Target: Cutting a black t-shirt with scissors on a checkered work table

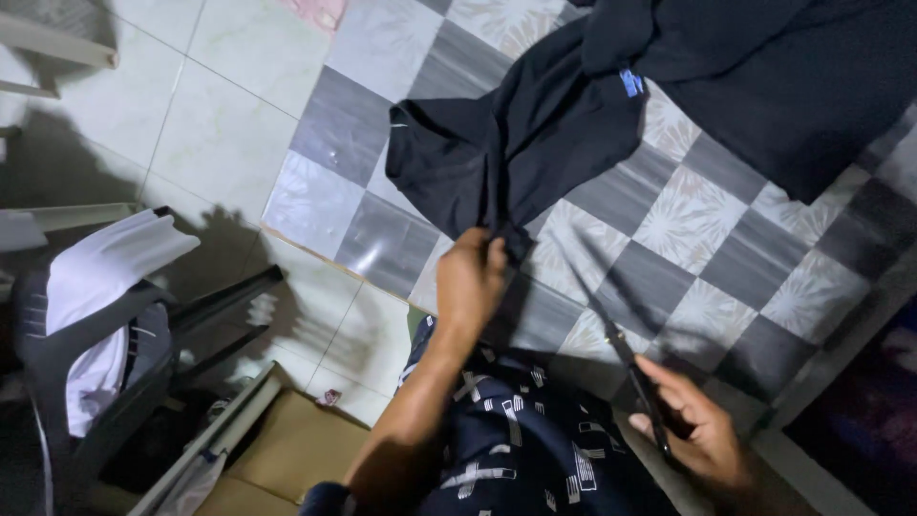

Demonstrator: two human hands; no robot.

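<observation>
Head view, looking down: the left hand [470, 277] pinches the near corner of a dark, crumpled cloth garment [535, 134] spread on a grey-and-white checkered floor mat [688, 220]. Right hand [693, 425], nearer than the garment and well apart from it, closes its fingers around black-handled scissors [630, 368], blades angled toward the cloth. Left of the garment, a dark plastic chair [57, 334] carries a white cloth [105, 268].
</observation>
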